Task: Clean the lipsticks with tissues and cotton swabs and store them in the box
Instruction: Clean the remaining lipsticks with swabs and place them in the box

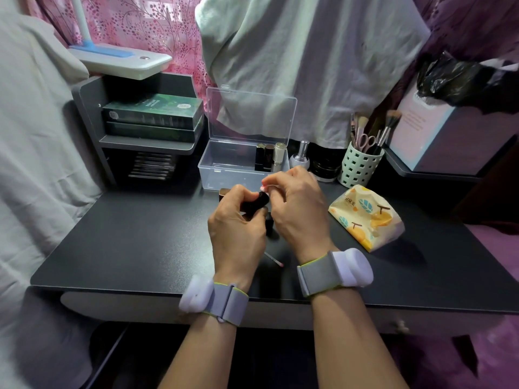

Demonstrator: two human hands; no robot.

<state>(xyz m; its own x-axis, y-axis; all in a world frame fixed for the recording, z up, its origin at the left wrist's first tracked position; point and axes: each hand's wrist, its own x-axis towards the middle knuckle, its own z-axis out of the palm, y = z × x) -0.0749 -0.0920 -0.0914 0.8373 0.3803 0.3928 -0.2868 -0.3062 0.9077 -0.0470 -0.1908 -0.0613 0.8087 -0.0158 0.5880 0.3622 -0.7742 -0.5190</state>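
Note:
My left hand (237, 223) grips a black lipstick tube (257, 203) above the middle of the dark table (126, 248). My right hand (297, 209) pinches a cotton swab (265, 188) whose pink-stained tip touches the top of that lipstick. A clear plastic box (224, 171) stands just behind the hands with its lid up; three lipsticks (269, 158) stand upright in its right end. A used cotton swab (273, 260) with a pink tip lies on the table between my wrists. A dark cap or tube (269, 224) stands partly hidden under my hands.
A printed tissue pack (365, 217) lies right of my hands. Behind it stand a green perforated brush cup (359, 167), a small bottle (300, 157) and a dark jar (325, 167). A grey shelf (146, 141) with green boxes stands at the back left.

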